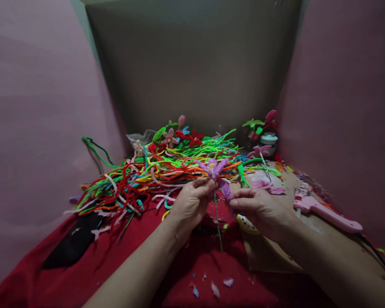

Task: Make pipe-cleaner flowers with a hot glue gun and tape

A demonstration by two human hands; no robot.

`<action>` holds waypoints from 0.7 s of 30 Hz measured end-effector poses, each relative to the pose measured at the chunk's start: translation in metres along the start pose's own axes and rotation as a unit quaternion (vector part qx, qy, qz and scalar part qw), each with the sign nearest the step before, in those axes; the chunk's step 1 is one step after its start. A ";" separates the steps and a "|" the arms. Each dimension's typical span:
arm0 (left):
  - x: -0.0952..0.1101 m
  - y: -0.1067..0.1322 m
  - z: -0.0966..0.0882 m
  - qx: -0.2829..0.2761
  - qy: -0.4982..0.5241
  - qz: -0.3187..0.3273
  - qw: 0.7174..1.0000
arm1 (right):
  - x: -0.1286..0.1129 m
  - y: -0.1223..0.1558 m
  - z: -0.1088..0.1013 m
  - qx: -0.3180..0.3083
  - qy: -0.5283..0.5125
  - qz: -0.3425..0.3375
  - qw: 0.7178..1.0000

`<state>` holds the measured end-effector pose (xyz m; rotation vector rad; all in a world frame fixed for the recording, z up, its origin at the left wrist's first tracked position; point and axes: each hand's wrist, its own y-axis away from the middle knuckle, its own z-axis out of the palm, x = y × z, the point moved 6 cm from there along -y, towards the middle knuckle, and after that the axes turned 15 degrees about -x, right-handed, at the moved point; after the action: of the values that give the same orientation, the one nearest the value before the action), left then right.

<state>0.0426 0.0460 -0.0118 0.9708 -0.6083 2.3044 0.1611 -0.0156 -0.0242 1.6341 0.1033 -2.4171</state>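
Observation:
My left hand (195,201) pinches a purple pipe-cleaner flower (212,167) just under its petals. A thin green stem (217,222) hangs down below the flower, over the red cloth. One purple petal (225,188) points down and to the right. At that petal's tip is my right hand (259,207), its thumb and fingertips closed together on it. The flower's centre looks pale yellow. Behind both hands lies a large heap of colourful pipe cleaners (179,164).
A pink hot glue gun (327,211) lies on a brown board (272,252) at right, its cord trailing off. Loose purple petals (269,186) and a lidded jar (268,143) are behind it. A black pouch (75,239) lies left. Fuzzy scraps (215,290) dot the red cloth (167,273).

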 end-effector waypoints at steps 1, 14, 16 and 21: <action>0.001 0.000 -0.001 0.005 0.011 0.009 1.000 | 0.000 -0.001 -0.003 0.018 -0.042 -0.012 0.999; -0.021 0.005 0.002 0.004 -0.003 -0.038 0.999 | 0.007 -0.012 -0.003 0.071 -0.245 -0.069 0.964; -0.021 0.005 0.006 -0.015 -0.015 -0.051 0.998 | 0.010 -0.013 0.002 0.056 -0.257 -0.064 0.963; -0.013 0.004 0.007 -0.003 -0.044 -0.047 0.998 | 0.012 -0.005 0.006 0.033 -0.210 -0.041 0.976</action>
<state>0.0508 0.0347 -0.0175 1.0793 -0.5915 2.1869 0.1505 -0.0135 -0.0331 1.1243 0.0204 -2.7967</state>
